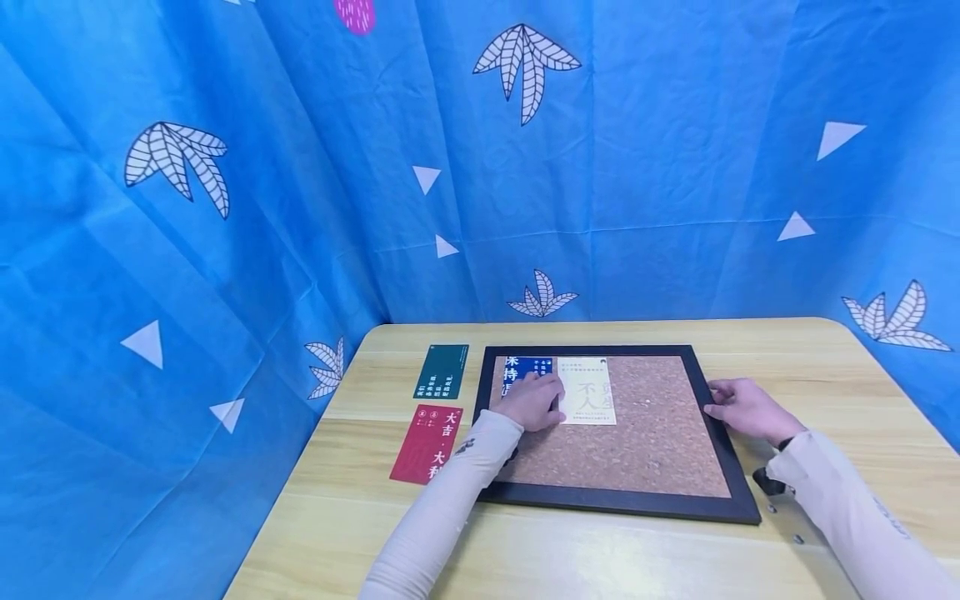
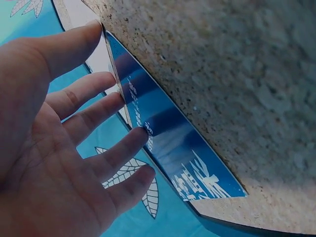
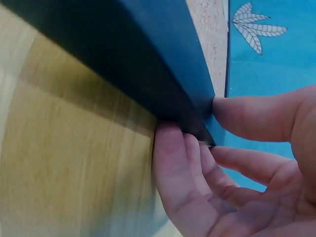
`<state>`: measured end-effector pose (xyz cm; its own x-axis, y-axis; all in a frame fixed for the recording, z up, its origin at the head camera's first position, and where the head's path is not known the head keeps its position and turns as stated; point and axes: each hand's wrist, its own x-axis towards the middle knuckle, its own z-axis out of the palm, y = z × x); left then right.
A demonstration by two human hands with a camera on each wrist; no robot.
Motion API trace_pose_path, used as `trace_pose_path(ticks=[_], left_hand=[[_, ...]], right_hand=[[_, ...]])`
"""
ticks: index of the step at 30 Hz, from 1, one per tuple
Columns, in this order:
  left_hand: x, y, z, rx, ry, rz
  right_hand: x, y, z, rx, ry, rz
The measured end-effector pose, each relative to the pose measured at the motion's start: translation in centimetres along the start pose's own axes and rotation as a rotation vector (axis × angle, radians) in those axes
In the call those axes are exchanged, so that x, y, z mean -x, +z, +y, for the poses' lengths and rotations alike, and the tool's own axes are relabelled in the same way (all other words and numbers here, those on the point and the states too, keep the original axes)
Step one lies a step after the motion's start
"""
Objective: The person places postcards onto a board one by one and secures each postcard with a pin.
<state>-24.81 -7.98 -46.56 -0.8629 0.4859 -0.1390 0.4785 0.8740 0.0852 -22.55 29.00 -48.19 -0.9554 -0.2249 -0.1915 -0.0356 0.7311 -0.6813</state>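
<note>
A cork board (image 1: 645, 433) in a black frame (image 1: 622, 498) lies on the table. At its upper left lies a blue card (image 1: 519, 372) with white characters, beside a pale yellow card (image 1: 587, 392). My left hand (image 1: 531, 402) is over the lower part of the blue card and hides it in the head view. In the left wrist view, its fairly straight fingers touch the blue card (image 2: 160, 118) near one long edge. My right hand (image 1: 750, 408) holds the frame's right side. The right wrist view shows its thumb on top of the frame (image 3: 148, 54) and fingers against the outer side.
Left of the board, a green card (image 1: 441, 372) and a red card (image 1: 426, 446) lie on the wooden table (image 1: 337, 517). Two small greyish pieces, one a metallic bit (image 1: 798, 539), lie near the right forearm. A blue patterned curtain (image 1: 600, 167) hangs behind and at the sides.
</note>
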Motion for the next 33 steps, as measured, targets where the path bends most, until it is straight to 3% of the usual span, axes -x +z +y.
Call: trace_pose_path(ticks=[4, 11, 17, 25, 33], left_hand=[[0.0, -0.1, 0.1, -0.008, -0.002, 0.000], [-0.2, -0.4, 0.1, -0.037, 0.018, 0.021], [-0.3, -1.1, -0.9, -0.002, 0.011, 0.076], [1.7, -3.5, -3.5, 0.230, -0.123, 0.160], [4.4, -3.4, -6.9, 0.441, -0.261, 0.229]], right_hand=[[0.0, 0.1, 0.2, -0.113, 0.045, -0.019], [0.0, 0.0, 0.3, -0.152, 0.079, -0.013], [-0.1, 0.1, 0.6, -0.190, 0.094, -0.016], [-0.2, 0.0, 0.9, -0.201, 0.101, -0.017], [0.0, 0.0, 0.8, -0.203, 0.098, -0.012]])
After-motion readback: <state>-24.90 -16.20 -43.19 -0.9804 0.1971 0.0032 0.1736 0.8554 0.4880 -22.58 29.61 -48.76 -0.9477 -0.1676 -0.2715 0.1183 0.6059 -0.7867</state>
